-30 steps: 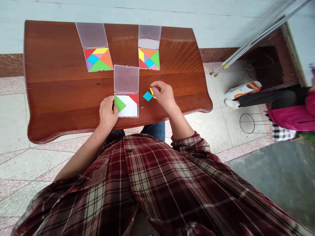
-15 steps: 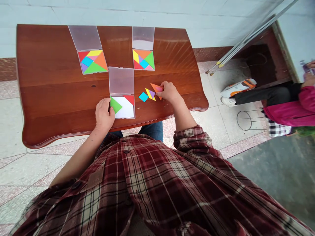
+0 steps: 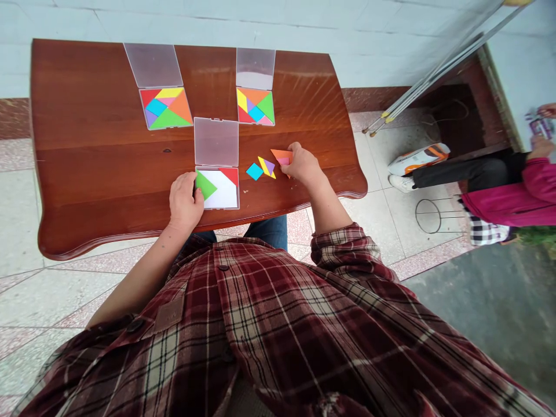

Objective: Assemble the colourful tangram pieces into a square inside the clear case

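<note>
3 tangram boxes (image 3: 221,194) (lids open) on table (image 3: 87,174).

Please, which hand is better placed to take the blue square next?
Probably the right hand: it is beside the loose pieces, touching the orange triangle, near the blue square. The left hand rests on the green triangle in the open case.

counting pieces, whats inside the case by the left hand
The open plastic case holds a green triangle and a red triangle on white; the left hand hides its left edge and anything there.
</note>
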{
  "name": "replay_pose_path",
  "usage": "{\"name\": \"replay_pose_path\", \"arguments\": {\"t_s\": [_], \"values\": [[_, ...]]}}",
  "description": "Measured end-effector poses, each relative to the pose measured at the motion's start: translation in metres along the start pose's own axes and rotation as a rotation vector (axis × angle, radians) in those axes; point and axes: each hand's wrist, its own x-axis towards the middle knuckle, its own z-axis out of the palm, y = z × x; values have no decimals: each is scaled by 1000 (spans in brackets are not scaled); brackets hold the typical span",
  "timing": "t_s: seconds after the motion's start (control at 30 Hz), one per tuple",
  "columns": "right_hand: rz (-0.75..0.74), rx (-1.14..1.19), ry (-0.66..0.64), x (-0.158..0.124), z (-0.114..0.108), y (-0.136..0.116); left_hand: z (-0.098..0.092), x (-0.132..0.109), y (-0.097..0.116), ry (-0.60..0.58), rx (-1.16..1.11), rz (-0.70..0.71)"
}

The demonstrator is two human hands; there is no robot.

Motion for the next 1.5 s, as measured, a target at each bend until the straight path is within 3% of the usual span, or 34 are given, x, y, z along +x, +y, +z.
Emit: {"name": "replay_pose_path", "arguments": {"t_s": [0.23, 0.53, 0.7, 0.77, 0.83, 0.93, 1.03, 1.17, 1.5], "values": [[31, 45, -33, -6, -8, 5, 1, -1, 0, 4, 42, 18], [17, 82, 120, 2, -7, 22, 0, 0, 1, -3, -16, -30], [-72, 44, 229, -18, -31, -6, -1, -1, -1, -10, -32, -34], [-196, 116, 123, -29, -34, -31, -1, 0, -1, -7, -31, -35], [-323, 198, -71, -39, -27, -58, -1, 0, -2, 0, -24, -31], [-447, 278, -364, -47, -3, -93, -1, 0, -1, 12, -22, -27], [-474, 267, -514, -48, 21, -115, -1, 0, 2, 19, -31, -36], [-492, 203, -587, -46, 35, -130, -2, 0, 4, 16, -50, -42], [-482, 88, -591, -47, 45, -148, 0, -1, 2, 35, -66, -57]]}}
